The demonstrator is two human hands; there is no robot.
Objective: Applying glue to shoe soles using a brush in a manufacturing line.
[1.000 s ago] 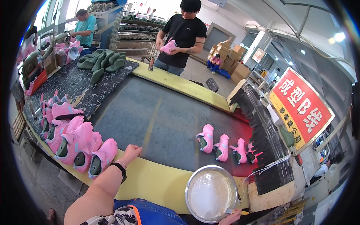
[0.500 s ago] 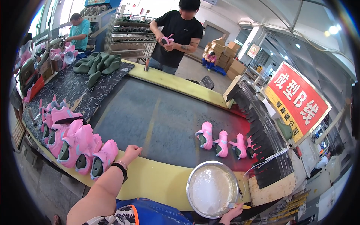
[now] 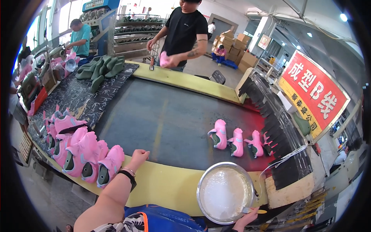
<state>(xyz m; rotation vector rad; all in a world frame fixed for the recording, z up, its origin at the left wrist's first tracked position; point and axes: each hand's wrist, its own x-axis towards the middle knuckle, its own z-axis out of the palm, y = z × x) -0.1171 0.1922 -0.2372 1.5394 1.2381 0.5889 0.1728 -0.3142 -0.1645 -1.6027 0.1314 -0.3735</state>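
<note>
My left hand (image 3: 140, 157), a bracelet and a dark band at its wrist, hovers by the near edge of the dark conveyor belt (image 3: 145, 112). Its fingers are curled closed, with nothing showing in them. Beside it on the left, pink shoe uppers (image 3: 111, 165) on dark green lasts stand bunched together. At the lower right my right hand (image 3: 246, 219) grips a brush (image 3: 261, 211) with a yellow handle. The brush's head rests at the rim of a round metal bowl (image 3: 200, 193) of white, glue-like liquid. Several pink shoes (image 3: 237, 142) stand in a row on the belt beyond the bowl.
Black flaps (image 3: 276, 127) hang over a red-lit opening at the belt's right end. A white cord (image 3: 284, 157) runs near the bowl. Green lasts (image 3: 101, 66) lie piled at far left. Across the belt stands a co-worker (image 3: 187, 31) holding a pink shoe (image 3: 164, 59).
The co-worker opposite has lowered the pink shoe and now holds it in one hand, the other hand swung away. My view has shifted slightly; my hands keep much the same pose.
</note>
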